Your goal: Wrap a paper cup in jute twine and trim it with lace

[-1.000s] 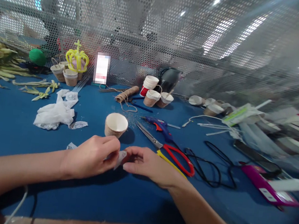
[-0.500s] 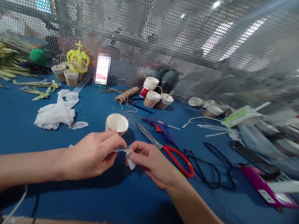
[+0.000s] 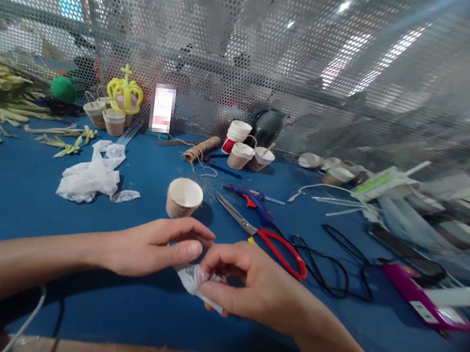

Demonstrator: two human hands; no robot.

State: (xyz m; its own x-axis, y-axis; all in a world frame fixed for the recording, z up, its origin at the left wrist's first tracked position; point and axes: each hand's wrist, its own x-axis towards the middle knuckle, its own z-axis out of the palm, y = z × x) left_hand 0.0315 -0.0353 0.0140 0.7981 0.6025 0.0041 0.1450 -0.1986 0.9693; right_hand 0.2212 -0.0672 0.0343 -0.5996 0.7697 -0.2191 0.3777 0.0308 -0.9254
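Right hand [image 3: 255, 284]: its thumb and pointing finger pinch a white lacy scrap [image 3: 189, 279].
Left hand [image 3: 147, 248]: its fingers reach out toward the right hand, and its thumb sits apart from them. The scrap comes very close to this thumb, but I can't tell if this hand grips it too.
Where the scrap is: between the two hands, on the near side of the round cup [image 3: 184, 198]. One loose corner pokes out under the right hand.
Cup: it stands upright just past the left hand, brown outside and pale inside.
Scissors [image 3: 246, 225]: they lie on the blue table [image 3: 140, 317] right of the cup, with red handles near the right hand.
Glue gun [image 3: 262, 206]: blue with a red trigger, lying just behind the scissors.
White heap [image 3: 88, 182]: crumpled lacy stuff, left of the cup.
Back of the table: a roll of brown string [image 3: 202, 149], a yellow crown [image 3: 124, 97] with a cross on top, and a green ball [image 3: 63, 89].
Far right: a shiny purple box [image 3: 408, 289].
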